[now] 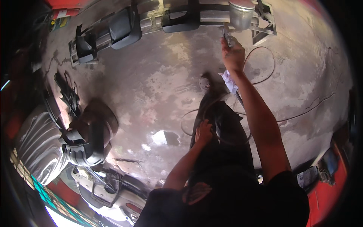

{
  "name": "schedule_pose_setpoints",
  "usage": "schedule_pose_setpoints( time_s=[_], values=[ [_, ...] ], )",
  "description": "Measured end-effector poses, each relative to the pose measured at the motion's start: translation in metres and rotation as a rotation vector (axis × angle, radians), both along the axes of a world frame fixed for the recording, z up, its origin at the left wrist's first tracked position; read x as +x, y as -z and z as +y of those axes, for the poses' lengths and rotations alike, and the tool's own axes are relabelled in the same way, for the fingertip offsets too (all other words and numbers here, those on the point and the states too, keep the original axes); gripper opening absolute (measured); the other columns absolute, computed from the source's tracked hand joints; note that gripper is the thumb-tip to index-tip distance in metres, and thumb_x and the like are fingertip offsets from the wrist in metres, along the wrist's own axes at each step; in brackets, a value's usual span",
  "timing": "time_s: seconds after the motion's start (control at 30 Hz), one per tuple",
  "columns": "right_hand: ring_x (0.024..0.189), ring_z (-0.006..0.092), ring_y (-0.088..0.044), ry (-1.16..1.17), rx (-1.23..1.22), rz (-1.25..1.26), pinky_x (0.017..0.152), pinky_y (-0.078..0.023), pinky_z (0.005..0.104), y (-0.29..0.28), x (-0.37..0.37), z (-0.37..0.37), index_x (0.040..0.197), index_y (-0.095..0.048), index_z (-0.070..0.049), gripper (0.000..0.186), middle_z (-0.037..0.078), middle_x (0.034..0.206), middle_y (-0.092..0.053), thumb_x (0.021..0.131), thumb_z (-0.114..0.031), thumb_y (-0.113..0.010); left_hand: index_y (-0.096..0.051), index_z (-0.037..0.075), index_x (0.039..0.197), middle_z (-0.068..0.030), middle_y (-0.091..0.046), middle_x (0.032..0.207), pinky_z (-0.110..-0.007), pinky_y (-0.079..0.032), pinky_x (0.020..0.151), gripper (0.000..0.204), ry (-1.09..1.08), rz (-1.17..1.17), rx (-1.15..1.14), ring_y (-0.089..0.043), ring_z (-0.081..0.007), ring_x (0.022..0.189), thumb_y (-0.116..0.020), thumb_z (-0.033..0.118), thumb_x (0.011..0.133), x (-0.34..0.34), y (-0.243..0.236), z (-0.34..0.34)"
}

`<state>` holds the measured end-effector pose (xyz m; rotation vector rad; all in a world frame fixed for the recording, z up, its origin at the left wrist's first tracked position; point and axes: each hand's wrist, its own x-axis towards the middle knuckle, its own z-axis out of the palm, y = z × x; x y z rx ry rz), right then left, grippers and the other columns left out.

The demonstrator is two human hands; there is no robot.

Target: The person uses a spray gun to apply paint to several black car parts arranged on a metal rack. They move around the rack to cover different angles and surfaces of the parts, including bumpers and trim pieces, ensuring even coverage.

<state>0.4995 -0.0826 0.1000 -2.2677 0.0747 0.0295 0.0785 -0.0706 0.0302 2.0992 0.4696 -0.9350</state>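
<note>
The right hand (233, 55) is stretched forward with its fingers closed around a grey metal spray gun (227, 34), which is held above the floor near the right end of a long, pale metal rack (153, 19). A silver, round metal cup (242, 17) appears just beside the gun, in front of the rack's right end; I cannot tell if the two are joined. A crumpled white cloth (229, 81) hangs just below this hand. Along the rack, from its left end to its middle, sit three black, curved plastic parts (181, 18). A thin, dark hose (273, 62) makes loops over the grey, stained concrete floor (159, 83). The left hand (204, 132) is low, at the thigh, with fingers bent; whether it grasps anything, I cannot tell.
</note>
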Motion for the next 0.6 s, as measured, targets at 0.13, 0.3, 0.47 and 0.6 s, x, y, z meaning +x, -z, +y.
schedule_pose_setpoints(
  time_s=[0.13, 0.3, 0.47, 0.6],
  values=[
    [0.088, 0.0419, -0.073, -0.269, 0.085, 0.144, 0.076, -0.057, 0.052, -0.022, -0.043, 0.098, 0.104, -0.073, -0.01, 0.024, 0.021, 0.086, -0.075, 0.096, -0.032, -0.071, -0.07, 0.011, 0.114, -0.0132, -0.054, 0.148, -0.052, -0.047, 0.107, 0.023, -0.064, -0.166, 0.104, -0.053, -0.0362, 0.134, -0.066, 0.014, 0.091, -0.063, 0.042, -0.003],
    [0.082, 0.0389, -0.074, -0.541, 0.326, 0.238, 0.077, -0.058, 0.0487, -0.022, -0.072, 0.128, 0.108, -0.075, -0.009, 0.03, 0.017, 0.083, -0.075, 0.095, -0.037, -0.072, -0.07, 0.01, 0.119, -0.0162, -0.055, 0.15, -0.05, -0.047, 0.11, 0.026, -0.172, -0.11, 0.083, -0.054, -0.039, 0.136, -0.065, 0.013, 0.093, -0.024, -0.02, 0.01],
    [0.078, 0.0379, -0.073, -0.378, 0.318, 0.138, 0.073, -0.056, 0.0471, -0.002, -0.087, 0.086, 0.109, -0.074, -0.009, 0.027, 0.016, 0.08, -0.074, 0.095, -0.033, -0.073, -0.071, 0.009, 0.123, -0.0192, -0.056, 0.151, -0.048, -0.047, 0.112, 0.029, -0.269, -0.112, 0.075, -0.054, -0.0418, 0.137, -0.064, 0.012, 0.095, -0.038, -0.057, 0.053],
    [0.072, 0.0367, -0.072, 0.004, 0.146, 0.059, 0.069, -0.055, 0.0442, 0.008, -0.083, 0.034, 0.109, -0.073, -0.007, 0.024, 0.017, 0.078, -0.073, 0.097, -0.027, -0.072, -0.071, 0.009, 0.124, -0.0179, -0.058, 0.149, -0.048, -0.047, 0.111, 0.031, -0.259, -0.237, 0.015, -0.056, -0.041, 0.135, -0.064, 0.01, 0.094, -0.101, -0.042, 0.108]
  ],
)
